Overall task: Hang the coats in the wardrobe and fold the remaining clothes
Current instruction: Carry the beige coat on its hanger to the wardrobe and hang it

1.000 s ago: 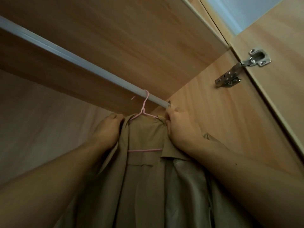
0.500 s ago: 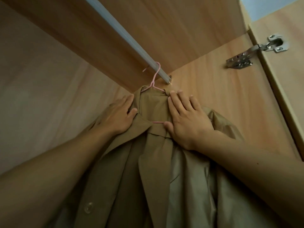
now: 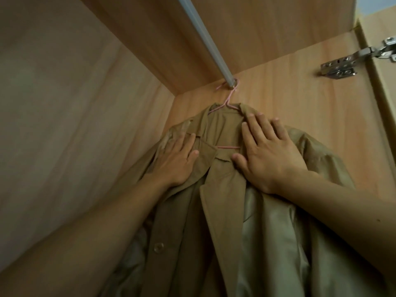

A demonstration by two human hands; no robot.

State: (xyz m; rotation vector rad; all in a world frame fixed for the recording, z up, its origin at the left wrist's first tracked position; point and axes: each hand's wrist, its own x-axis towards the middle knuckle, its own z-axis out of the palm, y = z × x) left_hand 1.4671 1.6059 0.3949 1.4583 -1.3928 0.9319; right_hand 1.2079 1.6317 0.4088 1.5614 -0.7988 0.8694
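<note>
Coat (image 3: 222, 189) x1 on 1 pink hanger (image 3: 228, 103), 2 hands flat on it.

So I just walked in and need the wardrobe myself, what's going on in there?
A person is hanging a tan coat in the wardrobe. It sits on a pink hanger hooked over the rail, right at the end by the side panel. The left hand and the right hand lie flat with straight fingers on the coat's two shoulders beside the collar, apparently smoothing it. The coat's pale lining shows where the front hangs open.
</note>
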